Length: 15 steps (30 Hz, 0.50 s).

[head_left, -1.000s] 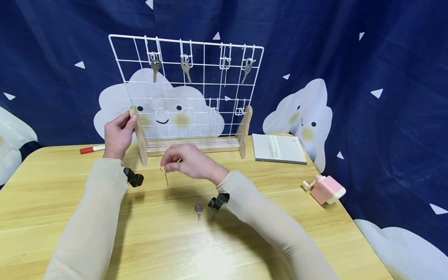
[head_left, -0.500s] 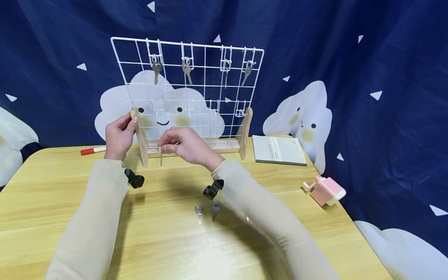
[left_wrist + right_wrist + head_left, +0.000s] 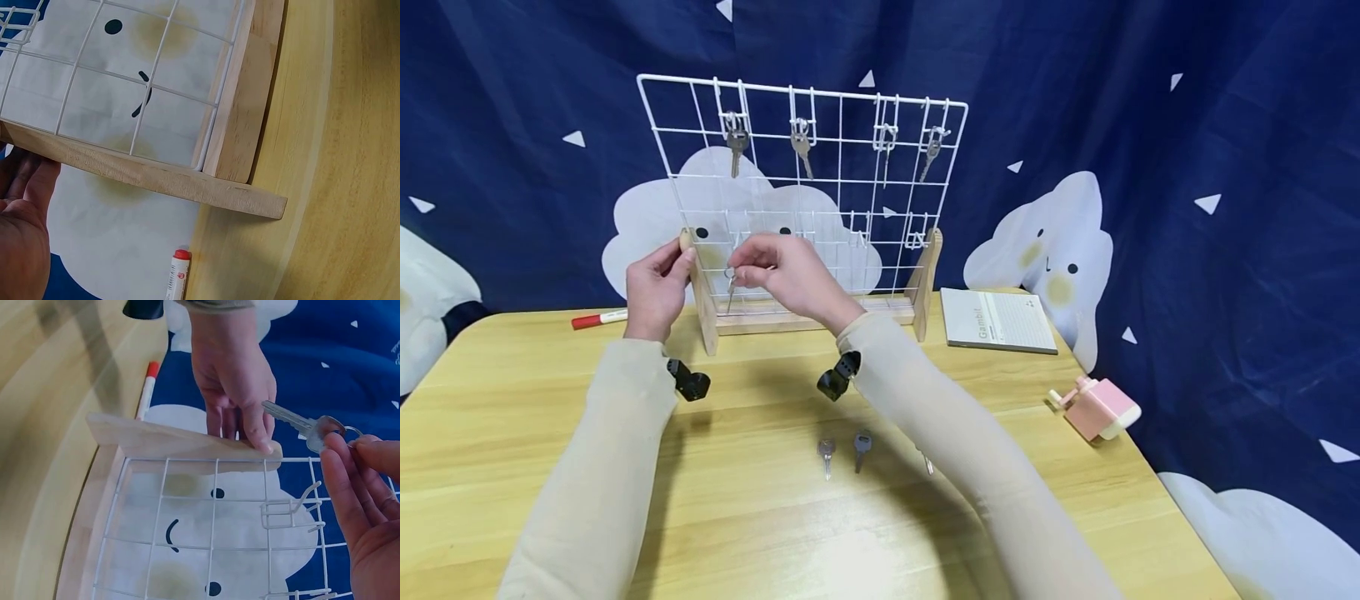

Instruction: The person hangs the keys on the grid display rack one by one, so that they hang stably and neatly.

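My left hand (image 3: pixel 657 287) grips the top of the wooden side post (image 3: pixel 702 300) at the left of a white wire grid rack (image 3: pixel 838 167). Between thumb and fingers, my right hand (image 3: pixel 790 271) pinches the ring of a silver key (image 3: pixel 300 419). That key hangs in front of the grid's lower left part, close to a white wire hook (image 3: pixel 278 514) in the right wrist view. Along the grid's upper row, several keys hang on hooks, among them a left one (image 3: pixel 737 150) and a right one (image 3: pixel 932 152). Fingers cover part of the lower hooks in the head view.
On the table lie a clear-headed key (image 3: pixel 827 457), a grey key (image 3: pixel 862 450) and another key (image 3: pixel 928 462) partly under my right sleeve. A red-capped marker (image 3: pixel 598 319) lies left of the rack. A notebook (image 3: pixel 997 320) and a pink crank-handled device (image 3: pixel 1101 408) sit at right.
My right hand has lifted the key from low over the table, up and slightly left, to the lower part of the grid. My left hand stays on the post.
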### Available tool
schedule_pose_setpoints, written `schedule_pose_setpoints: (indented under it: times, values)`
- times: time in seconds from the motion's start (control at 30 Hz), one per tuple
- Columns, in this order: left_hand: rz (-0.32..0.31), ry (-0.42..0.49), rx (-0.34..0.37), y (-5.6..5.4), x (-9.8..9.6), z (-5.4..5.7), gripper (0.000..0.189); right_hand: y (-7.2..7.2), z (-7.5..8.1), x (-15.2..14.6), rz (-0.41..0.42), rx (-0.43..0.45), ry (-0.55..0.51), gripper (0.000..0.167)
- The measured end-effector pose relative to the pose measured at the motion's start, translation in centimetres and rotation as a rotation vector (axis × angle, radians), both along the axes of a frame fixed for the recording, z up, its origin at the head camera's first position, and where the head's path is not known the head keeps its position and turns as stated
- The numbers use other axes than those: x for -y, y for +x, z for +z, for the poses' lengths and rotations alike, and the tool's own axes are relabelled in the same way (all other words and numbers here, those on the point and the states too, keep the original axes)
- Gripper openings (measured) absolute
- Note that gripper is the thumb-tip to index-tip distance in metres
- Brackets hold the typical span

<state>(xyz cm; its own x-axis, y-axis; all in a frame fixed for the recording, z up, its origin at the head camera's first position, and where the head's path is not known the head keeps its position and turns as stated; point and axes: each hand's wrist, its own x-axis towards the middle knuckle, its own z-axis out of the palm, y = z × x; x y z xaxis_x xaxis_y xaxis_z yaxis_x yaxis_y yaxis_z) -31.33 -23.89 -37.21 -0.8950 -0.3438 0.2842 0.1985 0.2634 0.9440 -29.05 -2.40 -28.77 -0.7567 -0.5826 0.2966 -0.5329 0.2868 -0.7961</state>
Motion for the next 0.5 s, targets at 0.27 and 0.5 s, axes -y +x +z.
schedule_pose_setpoints:
  times: [0.27,0.5]
  values:
    - [-0.001,0.003,-0.014,-0.1,-0.1,-0.1,0.044,-1.6,0.3,0.7,-0.058,0.054,-0.058,0.010]
    - [0.013,-0.013,0.012,0.2,-0.1,0.0,0.047,-2.6,0.2,1.1,-0.114,0.085,-0.065,0.013]
